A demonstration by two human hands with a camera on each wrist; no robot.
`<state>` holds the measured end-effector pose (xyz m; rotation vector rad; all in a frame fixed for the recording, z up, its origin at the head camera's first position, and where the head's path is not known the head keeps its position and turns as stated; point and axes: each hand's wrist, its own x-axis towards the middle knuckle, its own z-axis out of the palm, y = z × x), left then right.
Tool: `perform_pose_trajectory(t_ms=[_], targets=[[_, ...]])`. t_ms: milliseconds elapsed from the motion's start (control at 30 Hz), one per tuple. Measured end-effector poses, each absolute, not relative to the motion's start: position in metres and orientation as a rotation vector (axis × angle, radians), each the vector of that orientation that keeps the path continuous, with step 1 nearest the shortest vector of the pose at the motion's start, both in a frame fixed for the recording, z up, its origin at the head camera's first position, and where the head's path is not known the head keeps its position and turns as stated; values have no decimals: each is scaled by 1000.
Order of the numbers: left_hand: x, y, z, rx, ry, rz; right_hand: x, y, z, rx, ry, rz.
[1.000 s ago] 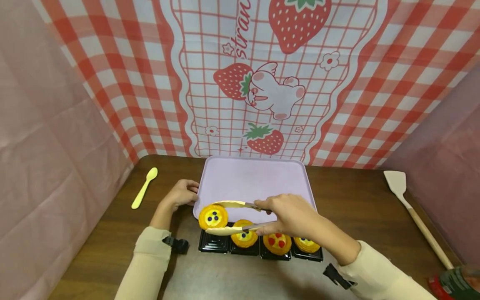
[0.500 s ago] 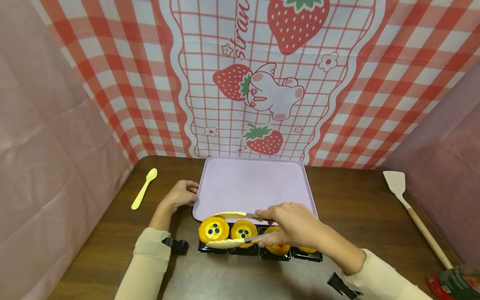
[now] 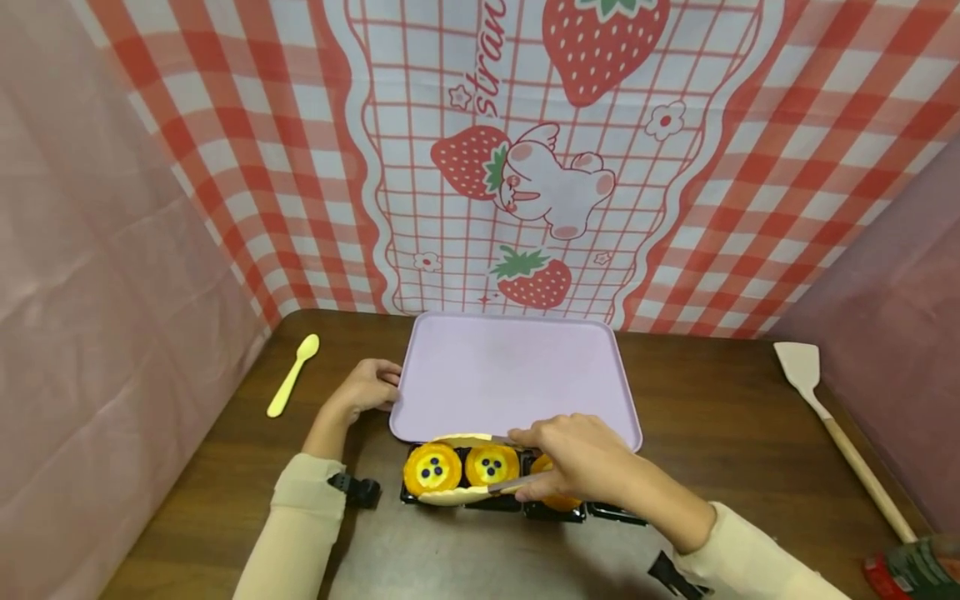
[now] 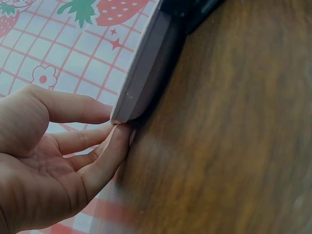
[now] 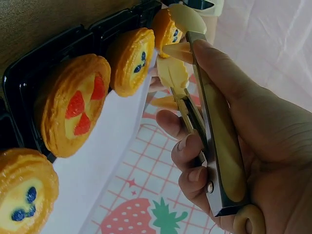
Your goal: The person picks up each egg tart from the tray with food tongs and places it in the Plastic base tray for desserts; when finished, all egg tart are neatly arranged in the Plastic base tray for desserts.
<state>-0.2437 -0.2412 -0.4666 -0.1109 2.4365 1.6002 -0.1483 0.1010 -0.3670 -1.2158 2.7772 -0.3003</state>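
Observation:
My left hand (image 3: 365, 387) pinches the left edge of a lilac tray (image 3: 517, 367), with fingers on both sides of its rim (image 4: 134, 92). In my right hand (image 3: 585, 457) I grip metal tongs (image 5: 214, 126) with cream scalloped tips. Those tips lie on either side of the leftmost egg tart (image 3: 432, 469), topped with blueberries, over a black plastic holder (image 5: 24, 73). Beside it sits another blueberry tart (image 3: 491, 465). A strawberry tart (image 5: 75, 107) and a further blueberry tart (image 5: 24, 195) follow in the row, partly or wholly hidden by my right hand in the head view.
A yellow spoon (image 3: 293, 375) lies at the left of the wooden table (image 3: 697, 400). On the right lies a spatula (image 3: 847, 442) with a wooden handle, and a red and green jar (image 3: 915, 567) near the corner. A strawberry-print cloth (image 3: 525, 167) hangs behind the tray.
My right hand has brought the leftmost tart down with the tongs, from over the tray's near edge onto the leftmost black holder. My left hand stays at the tray's edge.

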Motion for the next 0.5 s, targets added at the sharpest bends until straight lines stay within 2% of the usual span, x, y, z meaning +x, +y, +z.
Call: perform_pose_trajectory(t_ms=[500], targets=[[-244, -241, -466, -112, 2419, 1613, -150, 97, -375, -1229, 2810, -262]])
